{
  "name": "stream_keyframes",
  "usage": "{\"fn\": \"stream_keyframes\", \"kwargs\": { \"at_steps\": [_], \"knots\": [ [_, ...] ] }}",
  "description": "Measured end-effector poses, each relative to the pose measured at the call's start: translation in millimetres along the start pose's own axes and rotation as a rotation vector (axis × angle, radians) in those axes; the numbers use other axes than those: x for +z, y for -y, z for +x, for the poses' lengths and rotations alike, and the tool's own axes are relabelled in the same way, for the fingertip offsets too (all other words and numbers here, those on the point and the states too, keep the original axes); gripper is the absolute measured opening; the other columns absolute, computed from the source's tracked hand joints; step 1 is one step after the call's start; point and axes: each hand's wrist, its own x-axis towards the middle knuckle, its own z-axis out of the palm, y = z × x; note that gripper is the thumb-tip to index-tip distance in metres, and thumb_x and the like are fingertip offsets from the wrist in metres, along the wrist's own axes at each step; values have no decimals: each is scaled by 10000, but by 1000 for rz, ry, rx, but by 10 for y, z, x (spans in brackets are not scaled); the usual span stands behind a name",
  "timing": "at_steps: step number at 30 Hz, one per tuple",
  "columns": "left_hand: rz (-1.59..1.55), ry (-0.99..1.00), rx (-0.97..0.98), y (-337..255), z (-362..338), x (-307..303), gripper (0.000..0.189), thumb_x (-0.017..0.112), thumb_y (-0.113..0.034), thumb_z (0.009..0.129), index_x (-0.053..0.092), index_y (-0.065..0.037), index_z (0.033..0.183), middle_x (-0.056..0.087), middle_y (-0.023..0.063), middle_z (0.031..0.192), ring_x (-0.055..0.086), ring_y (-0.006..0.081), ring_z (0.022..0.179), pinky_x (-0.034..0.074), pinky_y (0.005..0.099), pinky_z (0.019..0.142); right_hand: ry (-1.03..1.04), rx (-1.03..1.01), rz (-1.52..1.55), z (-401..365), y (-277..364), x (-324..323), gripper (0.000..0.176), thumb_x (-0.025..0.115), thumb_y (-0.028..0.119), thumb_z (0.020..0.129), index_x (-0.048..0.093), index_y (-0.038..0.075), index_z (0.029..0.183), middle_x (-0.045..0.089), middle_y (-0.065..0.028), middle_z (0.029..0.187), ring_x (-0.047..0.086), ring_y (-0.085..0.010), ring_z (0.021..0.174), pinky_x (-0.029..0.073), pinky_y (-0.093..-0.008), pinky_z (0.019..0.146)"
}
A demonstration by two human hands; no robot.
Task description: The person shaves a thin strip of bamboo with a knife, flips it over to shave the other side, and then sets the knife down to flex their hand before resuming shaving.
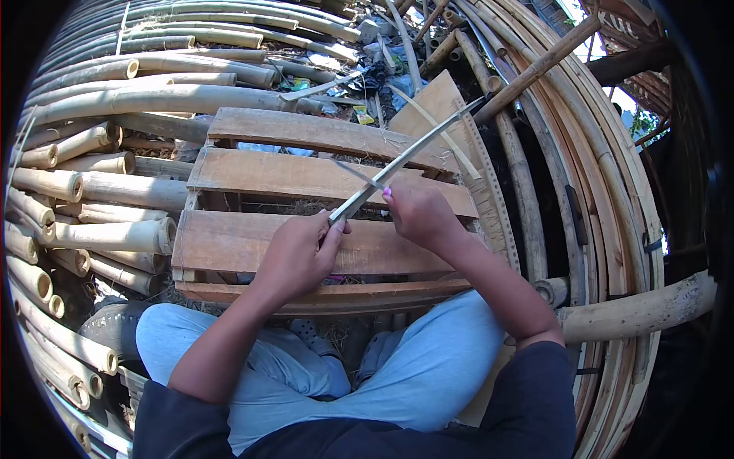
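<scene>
My left hand (306, 243) is closed around the near end of a long, thin bamboo strip (420, 144), which slants up and away to the right. A knife (358, 174) crosses the strip, its blade pointing up to the left. My right hand (419, 208) is closed on the knife's handle, most of which is hidden in the fist; a bit of pink shows by the fingers. Both hands are above a slatted wooden bench (267, 237).
Cut bamboo poles (115, 233) are stacked at the left. A board (432, 103) with a thin strip (451, 145) on it leans behind the bench. Long split lengths (612, 191) curve along the right, beside a thick pole (642, 315). Litter (375, 76) lies beyond the bench.
</scene>
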Motion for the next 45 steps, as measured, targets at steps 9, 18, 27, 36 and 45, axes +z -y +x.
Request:
{"fn": "stream_keyframes", "kwargs": {
  "at_steps": [9, 18, 27, 36, 45],
  "knots": [
    [29, 55, -48, 2, -16, -19, 222, 557, -180, 1005, 687, -2, 1030, 636, 177, 734, 612, 271, 651, 474, 379, 642, 14, 70, 23, 58, -222, 1, 194, 553, 188, 1003, 515, 34, 891, 600, -166, 631, 636, -369, 572, 506, -468, 503],
    [37, 35, 24, -53, -62, 5, 206, 563, -172, 993, 677, 0, 996, 632, 195, 739, 628, 337, 675, 480, 417, 649, 10, 328, -214, 2, -683, 8, 210, 530, 205, 1013, 527, 41, 881, 629, -182, 660, 633, -393, 564, 503, -492, 523],
    [13, 12, 28, -61, -3, -15, 202, 551, -169, 997, 671, -6, 991, 617, 193, 717, 617, 340, 657, 469, 421, 637, 163, 45, -3, -110, -568, -156, 220, 467, 187, 1036, 554, 27, 911, 593, -218, 652, 607, -439, 599, 488, -523, 551],
    [34, 18, 39, -63, -44, 4, 210, 547, -170, 1001, 668, 2, 1002, 589, 198, 699, 606, 313, 635, 468, 404, 635, -6, 51, -29, -51, -1000, 121, 227, 492, 189, 1011, 553, 27, 863, 587, -218, 653, 636, -408, 614, 495, -503, 545],
    [50, 55, -13, -57, 9, -27, 204, 565, -178, 991, 685, -13, 1006, 609, 186, 709, 603, 316, 625, 471, 406, 623, -70, 63, -36, 31, -1090, 97, 182, 514, 157, 997, 541, 34, 867, 595, -192, 692, 618, -402, 624, 495, -500, 588]
  ]
}}
